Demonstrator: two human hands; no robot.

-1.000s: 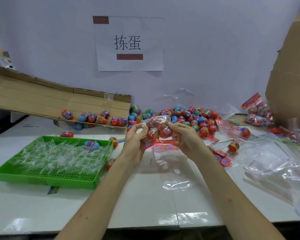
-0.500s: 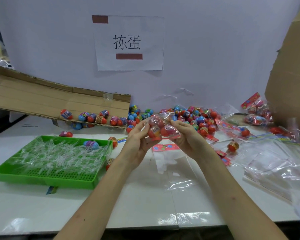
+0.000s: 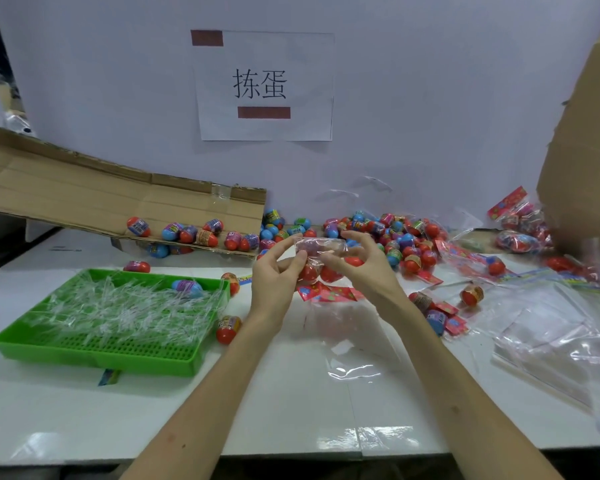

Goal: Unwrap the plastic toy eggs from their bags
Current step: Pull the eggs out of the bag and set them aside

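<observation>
Both hands hold one clear bag up over the middle of the desk, with red eggs bunched in its lower part. The left hand has its fingers curled round the bag's left side, thumb pinching the film. The right hand pinches the film's upper right edge between thumb and forefinger, the other fingers spread. This looks like the opening pull. To do it well, grip only film, not an egg, and draw the two hands apart evenly so the mouth parts instead of stretching. Keep the bag low over the desk, since the eggs are round and will likely roll once out. Tip the mouth toward 12 o'clock, where the loose eggs lie heaped, and away from the green tray at 9 o'clock, which holds clear strips. A red card shows just under the hands at 6 o'clock; whether it hangs from this bag I cannot tell. Emptied film belongs with the clear bags at 4 o'clock
</observation>
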